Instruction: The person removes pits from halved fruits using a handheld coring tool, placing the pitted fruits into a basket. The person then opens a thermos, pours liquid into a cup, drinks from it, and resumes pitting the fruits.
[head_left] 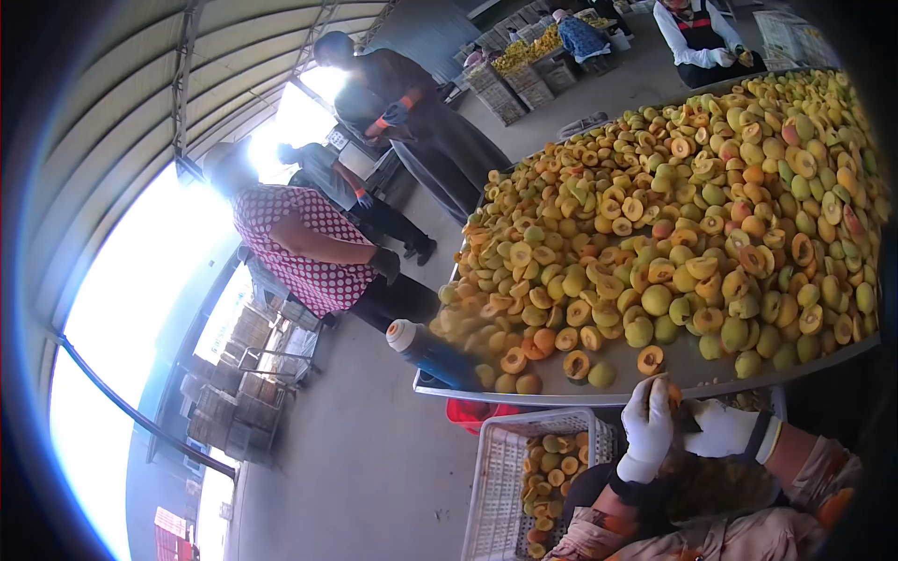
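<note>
A small orange-yellow fruit (pixel 673 395), partly hidden, sits pinched in the gloved left hand (pixel 647 425) by the worktop's (pixel 561 398) near edge; the right hand (pixel 722 428) curls close beside, its grip unclear.

Blown-out glare left, fisheye-curved edges

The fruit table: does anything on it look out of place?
Perhaps the blue bottle, a non-fruit item beside the fruit at one corner of the table. Its slant is probably camera tilt: people lean likewise.
</note>
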`<state>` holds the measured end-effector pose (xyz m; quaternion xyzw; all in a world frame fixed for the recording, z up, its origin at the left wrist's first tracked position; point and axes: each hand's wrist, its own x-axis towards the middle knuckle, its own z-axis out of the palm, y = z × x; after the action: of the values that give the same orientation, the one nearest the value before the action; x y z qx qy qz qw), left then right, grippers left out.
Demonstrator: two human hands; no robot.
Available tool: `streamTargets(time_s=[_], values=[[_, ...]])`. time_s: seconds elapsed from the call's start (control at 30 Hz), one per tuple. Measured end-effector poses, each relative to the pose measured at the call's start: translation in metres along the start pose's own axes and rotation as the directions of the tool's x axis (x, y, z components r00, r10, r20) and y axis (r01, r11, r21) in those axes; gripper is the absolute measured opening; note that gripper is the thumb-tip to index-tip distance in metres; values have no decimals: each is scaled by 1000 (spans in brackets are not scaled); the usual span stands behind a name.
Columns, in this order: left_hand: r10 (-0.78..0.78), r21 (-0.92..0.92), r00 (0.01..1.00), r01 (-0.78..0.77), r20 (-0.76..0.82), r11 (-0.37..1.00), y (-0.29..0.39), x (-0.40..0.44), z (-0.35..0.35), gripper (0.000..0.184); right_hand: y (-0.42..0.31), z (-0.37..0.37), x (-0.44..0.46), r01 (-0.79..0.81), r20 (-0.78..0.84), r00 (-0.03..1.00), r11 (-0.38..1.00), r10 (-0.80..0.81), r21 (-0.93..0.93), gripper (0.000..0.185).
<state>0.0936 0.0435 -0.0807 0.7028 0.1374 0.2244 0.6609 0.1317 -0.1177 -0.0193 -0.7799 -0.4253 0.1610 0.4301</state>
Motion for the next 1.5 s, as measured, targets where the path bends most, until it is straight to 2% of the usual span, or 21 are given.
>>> streamTargets(time_s=[0.03,0.1,0.17,0.2,0.27,0.4,0.47,0.57,0.67,0.77,0.83,0.9,0.93,1.03,1.13,1.3,1.37,1.4,1.43,1.47,1.5], values=[[37,19,999,-37,-9,999,-1,-2,1,25,1,2,0,-2,14,1000,995,1,97,38],[119,61,993,-117,-24,991,-2,-2,2,25,-2,-1,0,-420,350,883,861,314,286,38],[150,15,989,-150,0,989,2,-2,3,27,-1,3,1,-413,360,888,843,287,345,39],[164,-9,986,-164,11,986,5,-2,3,27,15,18,0,-193,188,973,924,136,329,40],[177,25,984,-178,28,984,18,1,0,26,36,34,4,176,-69,984,964,-165,198,46],[128,-7,988,-128,82,992,22,2,-7,27,13,7,3,-255,265,951,893,161,372,45],[171,-34,982,-169,74,985,23,4,-6,27,-13,-10,2,-454,393,876,753,279,477,37],[93,-109,992,-84,81,991,13,-1,-3,28,2,-2,-6,-672,654,739,239,160,701,24],[73,-201,990,-48,120,978,10,4,-5,28,1,-4,-3,-669,663,740,221,112,710,16],[99,-207,978,-60,183,976,-1,7,-7,28,7,-5,-4,-638,640,760,321,113,700,11],[-149,-447,907,332,395,831,24,7,-10,37,5,-7,-9,-636,625,769,258,131,728,14],[3,-479,906,222,424,849,36,10,-2,56,13,-8,-12,-622,622,779,232,81,748,15],[-57,-454,911,257,408,853,41,9,1,59,15,-8,-9,-633,628,772,206,95,747,10],[-192,-293,905,314,379,903,37,4,4,58,23,0,-19,-649,644,756,254,116,717,8],[-48,-181,939,116,342,977,41,1,9,57,18,-5,-21,-644,649,756,270,85,715,10],[-233,-505,894,413,382,758,50,-7,25,54,23,-10,-33,-632,637,771,150,23,760,12],[-339,-605,862,506,376,615,52,-10,30,54,26,-14,-40,-622,642,761,180,-93,762,20],[-408,-617,870,487,278,618,61,-9,31,46,28,-18,-44,-614,642,752,195,-150,765,24],[-284,-557,898,433,337,709,52,-1,22,37,29,-21,-49,-612,650,752,246,-114,751,24],[-21,-180,986,51,165,982,49,-7,12,33,30,-26,-53,-608,655,752,300,-80,735,24],[301,287,945,-325,124,901,64,-12,4,28,31,-30,-56,-603,657,752,351,-50,716,24]])
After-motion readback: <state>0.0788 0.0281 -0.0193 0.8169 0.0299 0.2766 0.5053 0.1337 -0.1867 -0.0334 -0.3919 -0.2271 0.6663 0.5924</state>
